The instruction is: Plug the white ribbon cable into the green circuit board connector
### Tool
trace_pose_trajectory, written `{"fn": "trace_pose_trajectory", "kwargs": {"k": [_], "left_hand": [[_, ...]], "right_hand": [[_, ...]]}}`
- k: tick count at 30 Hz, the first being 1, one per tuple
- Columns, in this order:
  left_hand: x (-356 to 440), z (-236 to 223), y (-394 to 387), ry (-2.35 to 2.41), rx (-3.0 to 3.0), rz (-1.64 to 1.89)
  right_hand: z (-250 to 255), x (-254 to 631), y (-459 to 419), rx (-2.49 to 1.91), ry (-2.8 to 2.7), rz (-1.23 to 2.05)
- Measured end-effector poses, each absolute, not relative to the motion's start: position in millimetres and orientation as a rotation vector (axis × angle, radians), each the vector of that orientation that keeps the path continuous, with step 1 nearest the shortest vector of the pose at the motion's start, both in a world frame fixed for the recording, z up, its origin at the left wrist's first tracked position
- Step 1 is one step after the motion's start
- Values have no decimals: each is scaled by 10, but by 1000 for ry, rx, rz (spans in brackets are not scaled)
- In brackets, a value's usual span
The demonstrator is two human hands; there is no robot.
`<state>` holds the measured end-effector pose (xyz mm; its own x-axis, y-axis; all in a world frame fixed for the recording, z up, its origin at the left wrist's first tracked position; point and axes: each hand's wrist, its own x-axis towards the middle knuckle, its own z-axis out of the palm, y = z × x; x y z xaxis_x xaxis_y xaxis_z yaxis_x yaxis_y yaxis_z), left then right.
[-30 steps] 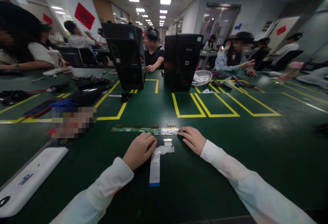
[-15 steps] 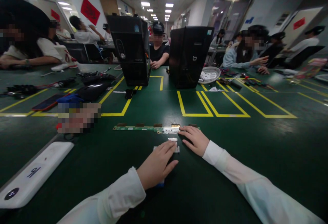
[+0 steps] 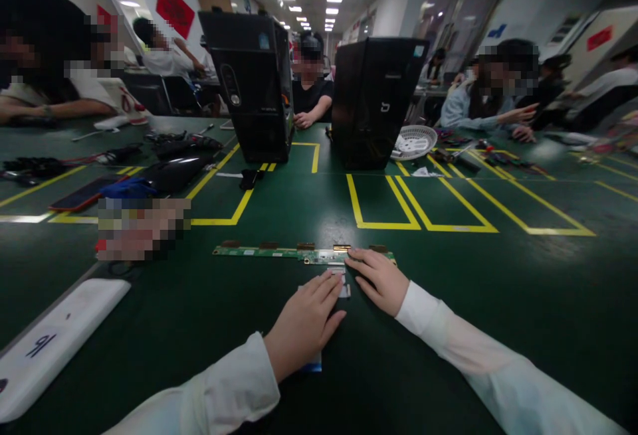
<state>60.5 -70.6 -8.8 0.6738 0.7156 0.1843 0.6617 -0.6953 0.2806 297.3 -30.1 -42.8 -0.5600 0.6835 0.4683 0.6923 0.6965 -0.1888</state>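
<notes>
A long, narrow green circuit board (image 3: 279, 253) with brown tabs along its far edge lies flat before me. My right hand (image 3: 381, 282) rests its fingertips on the board's right part, fingers spread and thumb apart. My left hand (image 3: 305, 321) lies palm down over a white flat ribbon cable (image 3: 345, 291), fingers stretched out on it and thumb apart. The cable's top end is close against the board's near edge; whether it sits in a connector I cannot tell. Most of the cable is hidden under that hand, and its blue end (image 3: 315, 363) shows below the wrist.
Two black computer towers (image 3: 249, 89) (image 3: 376, 103) stand across the green table. At left lie a white case (image 3: 60, 342), a dark tablet-like panel (image 3: 82, 194) and cables. A white basket (image 3: 416, 143) and small tools are at back right. Other people sit around.
My left hand has moved right from beside the ribbon cable to on top of it. The cable's top end has come closer to the board. My right hand stays on the board.
</notes>
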Motion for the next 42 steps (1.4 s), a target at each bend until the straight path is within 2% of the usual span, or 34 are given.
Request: {"fn": "trace_pose_trajectory", "kwargs": {"k": [19, 42], "left_hand": [[611, 14, -661, 1183, 2689, 352], [676, -57, -632, 1200, 2659, 461]], "right_hand": [[-371, 2994, -326, -1070, -2415, 15], [-304, 3021, -315, -1069, -2494, 59]]}}
